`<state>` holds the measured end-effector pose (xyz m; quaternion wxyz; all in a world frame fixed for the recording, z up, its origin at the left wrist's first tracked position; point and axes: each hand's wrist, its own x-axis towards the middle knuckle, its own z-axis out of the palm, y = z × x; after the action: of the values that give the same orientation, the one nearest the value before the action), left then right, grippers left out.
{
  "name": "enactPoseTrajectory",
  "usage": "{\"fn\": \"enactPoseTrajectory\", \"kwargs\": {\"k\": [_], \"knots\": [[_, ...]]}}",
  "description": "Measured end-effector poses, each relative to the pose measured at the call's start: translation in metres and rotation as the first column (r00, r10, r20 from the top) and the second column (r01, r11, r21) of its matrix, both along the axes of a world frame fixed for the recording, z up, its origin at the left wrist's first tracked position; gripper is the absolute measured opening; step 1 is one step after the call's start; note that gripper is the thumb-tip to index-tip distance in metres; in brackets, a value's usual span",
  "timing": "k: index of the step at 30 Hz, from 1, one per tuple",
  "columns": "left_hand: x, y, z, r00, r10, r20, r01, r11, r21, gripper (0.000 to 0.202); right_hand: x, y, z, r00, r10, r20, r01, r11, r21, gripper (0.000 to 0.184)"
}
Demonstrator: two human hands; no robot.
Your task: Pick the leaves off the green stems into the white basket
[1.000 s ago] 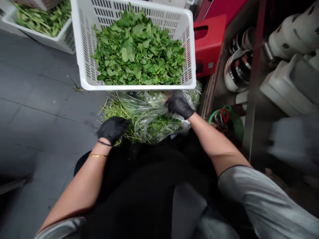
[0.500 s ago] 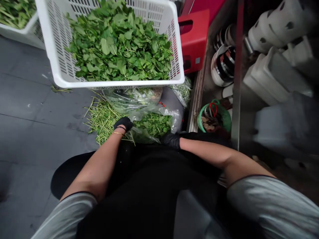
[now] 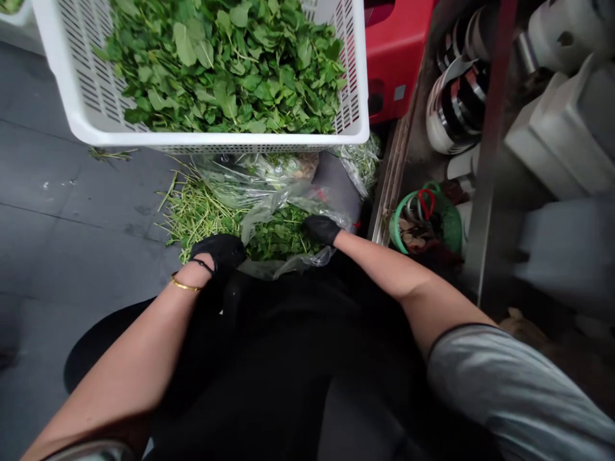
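Observation:
A clear plastic bag (image 3: 269, 192) full of leafy greens lies on the floor in front of my lap. My left hand (image 3: 218, 251), in a black glove, rests at the bag's near left corner, fingers curled down against the plastic and stems. My right hand (image 3: 321, 229), also gloved in black, is closed on the bag's right edge. Just beyond the bag stands a white slotted basket (image 3: 211, 137) heaped with picked green leaves (image 3: 225, 64). Loose green stems (image 3: 192, 214) lie spread on the floor under and left of the bag.
A red plastic stool (image 3: 394, 61) stands right of the basket. A steel shelf (image 3: 408, 147) on the right holds stacked metal bowls (image 3: 454, 102), white containers (image 3: 567, 128) and a small green basket (image 3: 423, 221). Grey tiled floor (image 3: 62, 211) stretches to the left.
My right hand has gone from the bag's far top to its near right edge. My left hand stays at the near left corner. The view has tilted lower, closer to the basket.

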<state>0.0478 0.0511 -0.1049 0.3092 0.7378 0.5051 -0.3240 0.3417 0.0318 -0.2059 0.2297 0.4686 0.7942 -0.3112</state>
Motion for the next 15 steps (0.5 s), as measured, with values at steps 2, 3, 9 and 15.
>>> {"fn": "enactPoseTrajectory", "kwargs": {"k": [2, 3, 9, 15], "knots": [[0.008, 0.003, 0.004, 0.999, -0.018, 0.029, 0.019, 0.999, -0.026, 0.017, -0.006, 0.021, -0.012, 0.994, -0.092, 0.058, 0.089, 0.994, 0.066, 0.045], [0.010, 0.005, 0.006, 0.999, -0.014, 0.047, 0.016, 0.999, -0.043, 0.013, -0.011, 0.025, -0.018, 0.989, -0.124, 0.077, 0.118, 0.990, 0.083, 0.053], [0.008, 0.015, 0.014, 0.999, 0.047, 0.028, -0.046, 0.998, -0.037, 0.023, -0.030, -0.017, -0.054, 0.982, -0.134, 0.131, 0.133, 0.991, 0.021, 0.074], [0.025, 0.019, 0.015, 0.960, 0.121, 0.252, -0.181, 0.957, 0.229, 0.063, -0.028, -0.042, -0.059, 0.991, -0.099, 0.091, 0.102, 0.995, -0.021, 0.066]]}}
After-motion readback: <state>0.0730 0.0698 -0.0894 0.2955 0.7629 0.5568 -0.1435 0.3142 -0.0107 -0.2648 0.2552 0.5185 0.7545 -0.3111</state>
